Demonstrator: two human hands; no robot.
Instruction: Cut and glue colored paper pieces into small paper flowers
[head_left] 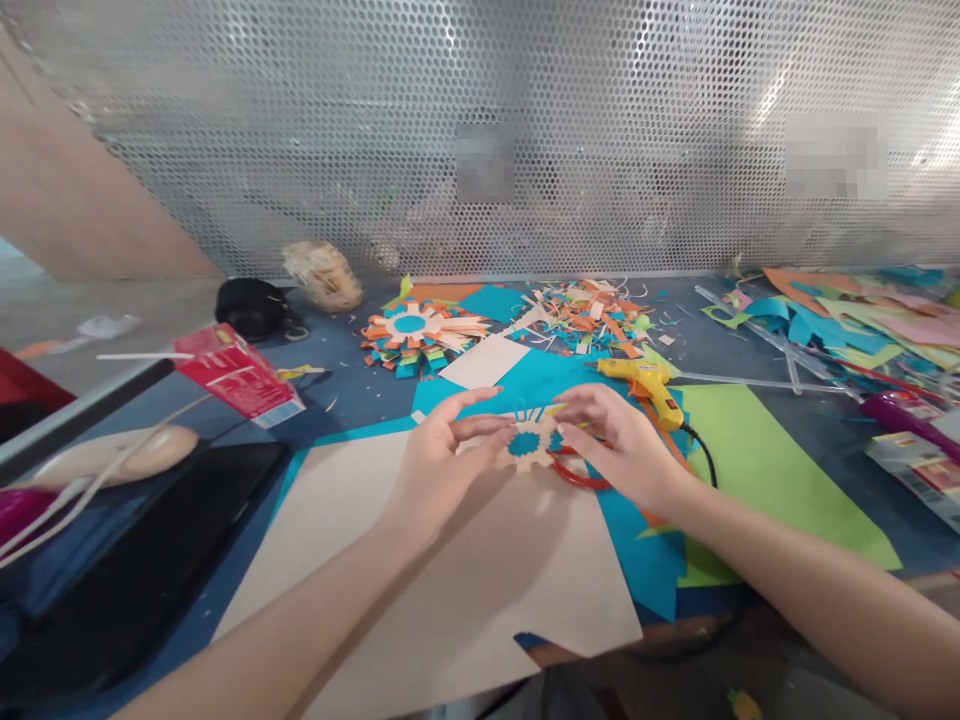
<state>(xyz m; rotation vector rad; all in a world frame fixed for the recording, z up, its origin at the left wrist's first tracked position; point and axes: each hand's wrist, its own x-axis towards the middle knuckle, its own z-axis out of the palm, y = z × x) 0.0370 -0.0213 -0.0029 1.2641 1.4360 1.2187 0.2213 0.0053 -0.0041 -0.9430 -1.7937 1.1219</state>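
Note:
A small cream paper flower with a blue centre (524, 444) is between my hands, over a large cream sheet (450, 570). My left hand (454, 450) pinches its left edge between thumb and fingers. On the flower's right side, my right hand (619, 440) has its thumb and fingertips closed at the edge. Red scissors handles (581, 478) lie under my right hand, their blades hidden. Beyond it rests a yellow glue gun (649, 385). Blue sheets (540, 375) lie beneath and behind the cream sheet.
Fringed paper flowers (409, 325) and paper scraps (592, 310) lie at the back. A green sheet (772, 470) is at the right, coloured offcuts (862, 320) beyond. To the left are a red carton (238, 375), a computer mouse (161, 452) and a black keyboard-like slab (150, 560).

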